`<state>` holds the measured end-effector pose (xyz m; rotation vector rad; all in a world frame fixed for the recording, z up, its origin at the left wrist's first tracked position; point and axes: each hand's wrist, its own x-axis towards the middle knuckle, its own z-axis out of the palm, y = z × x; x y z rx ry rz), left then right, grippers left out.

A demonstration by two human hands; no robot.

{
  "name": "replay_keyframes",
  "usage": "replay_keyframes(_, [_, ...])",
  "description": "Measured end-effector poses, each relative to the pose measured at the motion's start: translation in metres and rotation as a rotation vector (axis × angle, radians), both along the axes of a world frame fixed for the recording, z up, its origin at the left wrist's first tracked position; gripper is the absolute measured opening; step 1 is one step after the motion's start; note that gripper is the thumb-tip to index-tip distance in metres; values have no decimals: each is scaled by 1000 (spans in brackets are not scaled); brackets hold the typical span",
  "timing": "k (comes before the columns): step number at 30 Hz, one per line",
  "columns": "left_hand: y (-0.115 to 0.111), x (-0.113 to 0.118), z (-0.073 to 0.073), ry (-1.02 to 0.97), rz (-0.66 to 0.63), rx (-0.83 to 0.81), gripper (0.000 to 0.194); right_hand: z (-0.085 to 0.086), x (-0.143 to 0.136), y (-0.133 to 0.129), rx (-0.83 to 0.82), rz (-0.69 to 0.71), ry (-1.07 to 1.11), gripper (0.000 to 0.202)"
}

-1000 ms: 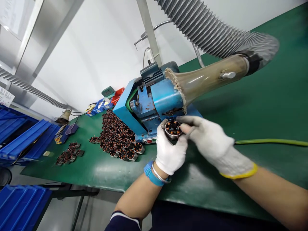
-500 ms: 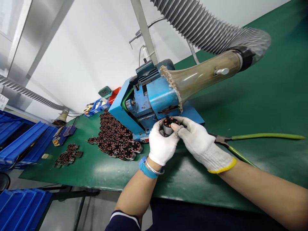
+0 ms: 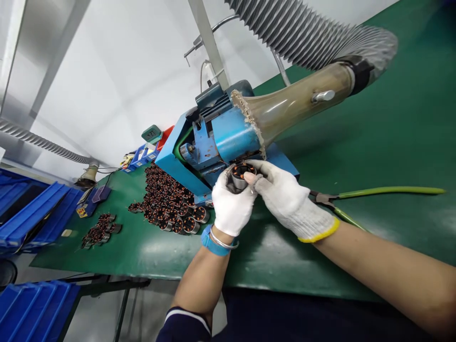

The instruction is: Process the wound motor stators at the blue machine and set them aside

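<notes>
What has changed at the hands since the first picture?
The right hand moved left, its thumb now against the wound ring, uncovering more of the pliers. The ring's open face tipped somewhat from the camera. Nothing was visibly let go: the left hand still holds the ring; the grouped rings and blue machine stayed put.

Wears plain white on the left hand (image 3: 233, 204), with a bright blue band (image 3: 213, 245) and a silvery bangle (image 3: 221, 243) at the wrist; wears white on the right hand (image 3: 285, 194) too, ending in a yellow hem (image 3: 320, 234). Shows silver-grey outside the held ring (image 3: 239, 181) — dark with orange spots inside — and the same orange-on-dark speckle across the clustered parts (image 3: 171, 202). Adds navy with a white stripe at the sleeve (image 3: 181, 330). Gives light blue, flecked with rusty brown, to the machine (image 3: 235, 133), murky amber to the duct (image 3: 295, 99) and ridged grey to the hose (image 3: 285, 33). Spreads deep green over the table (image 3: 356, 147), yellow-green along the pliers handles (image 3: 392, 191), strong blue over the trays (image 3: 39, 213).
</notes>
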<state>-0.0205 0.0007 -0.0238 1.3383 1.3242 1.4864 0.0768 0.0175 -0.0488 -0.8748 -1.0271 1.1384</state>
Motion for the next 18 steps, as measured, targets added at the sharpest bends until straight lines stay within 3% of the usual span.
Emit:
replay_keyframes(12, [3, 10, -10, -20, -30, 24, 37, -10, 10, 3, -49, 58, 49, 40])
replay_keyframes(15, [-14, 4, -8, -35, -32, 14, 46, -12, 8, -10, -11, 35, -4, 46])
replay_keyframes(18, [-43, -13, -4, -57, -33, 19, 54, -18, 8, -32, 185, 49, -167, 49])
